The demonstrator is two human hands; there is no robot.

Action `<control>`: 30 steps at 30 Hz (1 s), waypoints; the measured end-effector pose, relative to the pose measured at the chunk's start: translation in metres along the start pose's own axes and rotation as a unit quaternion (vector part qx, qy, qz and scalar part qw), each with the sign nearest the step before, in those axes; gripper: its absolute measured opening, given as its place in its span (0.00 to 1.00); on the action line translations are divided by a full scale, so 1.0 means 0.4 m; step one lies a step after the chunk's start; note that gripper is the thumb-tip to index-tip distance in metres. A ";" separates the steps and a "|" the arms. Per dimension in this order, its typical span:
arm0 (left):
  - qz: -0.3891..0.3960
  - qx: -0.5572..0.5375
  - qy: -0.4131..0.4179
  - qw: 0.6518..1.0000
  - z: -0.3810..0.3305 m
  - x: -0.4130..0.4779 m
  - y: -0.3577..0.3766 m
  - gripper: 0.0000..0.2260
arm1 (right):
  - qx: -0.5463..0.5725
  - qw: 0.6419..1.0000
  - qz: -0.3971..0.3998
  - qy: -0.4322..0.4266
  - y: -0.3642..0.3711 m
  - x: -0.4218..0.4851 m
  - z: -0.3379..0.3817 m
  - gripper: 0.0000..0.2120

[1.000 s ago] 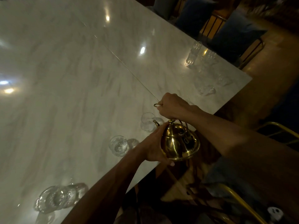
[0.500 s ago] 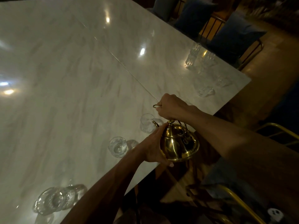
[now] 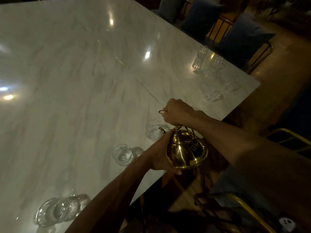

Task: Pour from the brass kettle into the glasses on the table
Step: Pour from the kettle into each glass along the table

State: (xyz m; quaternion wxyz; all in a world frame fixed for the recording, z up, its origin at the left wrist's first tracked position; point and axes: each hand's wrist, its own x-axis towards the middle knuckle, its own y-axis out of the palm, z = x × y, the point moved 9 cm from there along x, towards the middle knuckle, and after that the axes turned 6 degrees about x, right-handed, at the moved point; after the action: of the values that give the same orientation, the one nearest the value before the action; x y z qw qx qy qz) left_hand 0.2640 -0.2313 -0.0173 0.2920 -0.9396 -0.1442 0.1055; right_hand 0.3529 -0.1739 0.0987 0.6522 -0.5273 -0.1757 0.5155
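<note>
A round brass kettle (image 3: 186, 150) hangs over the near edge of the white marble table (image 3: 70, 91). My right hand (image 3: 178, 112) grips its wire handle from above. My left hand (image 3: 159, 155) cups the kettle's left side and underside. The kettle's thin spout points left, to the rim of a clear glass (image 3: 152, 129). A second clear glass (image 3: 122, 154) stands lower left of it, close to my left wrist. Whether liquid is flowing cannot be made out in the dim light.
Several glasses (image 3: 55, 211) cluster at the table's near left edge, and more glasses (image 3: 210, 68) stand near its far right edge. Blue cushioned chairs (image 3: 242, 36) line the far side. A brass-framed chair (image 3: 249, 211) sits below my arms.
The kettle and both hands have stayed nearly where they were, with the spout held at the same glass. Only the camera has shifted slightly.
</note>
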 end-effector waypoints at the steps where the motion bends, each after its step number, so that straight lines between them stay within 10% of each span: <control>1: 0.001 0.000 0.003 1.000 -0.001 0.001 0.000 0.65 | -0.002 1.000 0.000 0.001 -0.001 0.000 0.001 0.17; 30: 0.000 0.004 0.029 1.000 -0.030 -0.016 -0.025 0.65 | 0.013 0.999 -0.020 0.022 -0.037 -0.040 0.012 0.14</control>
State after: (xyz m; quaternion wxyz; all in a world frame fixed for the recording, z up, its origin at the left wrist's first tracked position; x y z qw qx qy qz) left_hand 0.2594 -0.2316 -0.0011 0.3000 -0.9410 -0.1357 0.0788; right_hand 0.3499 -0.1838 0.1186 0.6732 -0.5260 -0.1651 0.4928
